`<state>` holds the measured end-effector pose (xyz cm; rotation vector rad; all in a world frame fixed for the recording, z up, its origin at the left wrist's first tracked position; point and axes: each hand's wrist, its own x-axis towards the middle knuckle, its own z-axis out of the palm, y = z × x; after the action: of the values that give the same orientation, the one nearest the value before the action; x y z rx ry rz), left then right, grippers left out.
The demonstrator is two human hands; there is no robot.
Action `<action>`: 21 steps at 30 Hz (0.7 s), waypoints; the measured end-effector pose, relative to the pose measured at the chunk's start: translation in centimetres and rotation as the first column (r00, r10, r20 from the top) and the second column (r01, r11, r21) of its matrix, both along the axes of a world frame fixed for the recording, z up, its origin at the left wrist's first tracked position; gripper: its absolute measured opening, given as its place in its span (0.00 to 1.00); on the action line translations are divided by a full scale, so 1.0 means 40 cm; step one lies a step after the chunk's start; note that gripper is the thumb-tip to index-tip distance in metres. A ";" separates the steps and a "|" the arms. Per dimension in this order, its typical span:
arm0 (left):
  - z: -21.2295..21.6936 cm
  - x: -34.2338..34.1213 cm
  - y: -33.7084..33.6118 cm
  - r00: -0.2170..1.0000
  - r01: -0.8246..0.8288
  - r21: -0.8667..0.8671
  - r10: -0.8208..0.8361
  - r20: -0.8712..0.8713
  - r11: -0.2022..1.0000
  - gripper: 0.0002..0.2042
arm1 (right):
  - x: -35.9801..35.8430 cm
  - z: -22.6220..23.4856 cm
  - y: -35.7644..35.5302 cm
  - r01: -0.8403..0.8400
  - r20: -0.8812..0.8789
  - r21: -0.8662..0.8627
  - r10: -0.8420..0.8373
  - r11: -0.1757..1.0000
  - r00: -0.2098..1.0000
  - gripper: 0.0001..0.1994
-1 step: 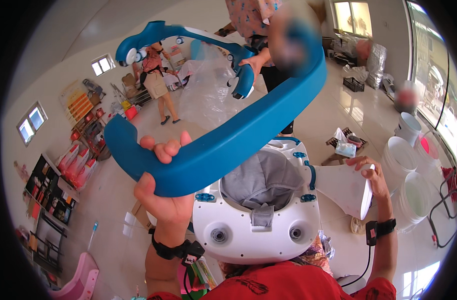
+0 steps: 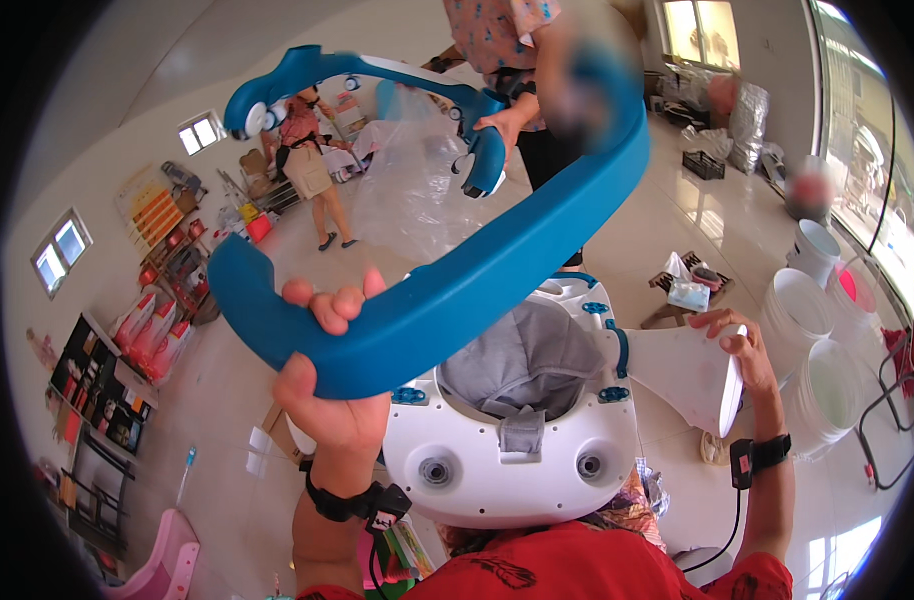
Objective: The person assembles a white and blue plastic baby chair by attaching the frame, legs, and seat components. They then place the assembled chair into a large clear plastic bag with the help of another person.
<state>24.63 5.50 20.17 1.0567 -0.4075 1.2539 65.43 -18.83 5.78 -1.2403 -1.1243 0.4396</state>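
My left hand (image 2: 327, 385) is closed round the near left bend of a blue curved plastic frame (image 2: 477, 300), raised and tilted above my lap. The thumb is below it, with several fingers curled over its inner edge. Under the frame a white baby walker body (image 2: 507, 500) rests on my lap, with a grey fabric seat (image 2: 527, 350) in its opening and blue fittings round the rim. At its right side a white flared panel (image 2: 677, 370) sticks out. My right hand (image 2: 742, 350) grips that panel's outer end. Part of the body's far left side is hidden by the frame.
Ahead, another person's hand (image 2: 512, 120) holds a blue base with small wheels (image 2: 377, 65). A second person (image 2: 312, 170) stands farther back by plastic sheeting (image 2: 417, 190). Several white buckets (image 2: 827, 395) and a small wooden stool (image 2: 692, 290) are at right, a pink plastic piece (image 2: 167, 560) at lower left.
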 end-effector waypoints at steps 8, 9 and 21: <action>-0.137 0.076 -0.024 0.985 0.028 0.047 -0.020 -0.174 0.999 0.28 | -0.004 0.005 0.007 0.006 -0.028 -0.032 -0.007 0.999 1.000 0.17; -0.156 0.085 -0.023 0.982 0.031 0.010 -0.028 -0.186 0.999 0.28 | -0.002 0.006 0.004 0.013 -0.008 -0.038 -0.014 0.999 1.000 0.18; -0.337 0.162 0.000 0.953 -0.049 -0.200 -0.014 -0.303 0.979 0.26 | 0.007 -0.001 0.017 0.071 0.097 -0.095 -0.062 0.993 0.993 0.20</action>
<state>31.10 5.51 6.70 1.0546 -0.0310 1.1004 65.70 -18.16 5.76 -1.3931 -1.1484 0.3934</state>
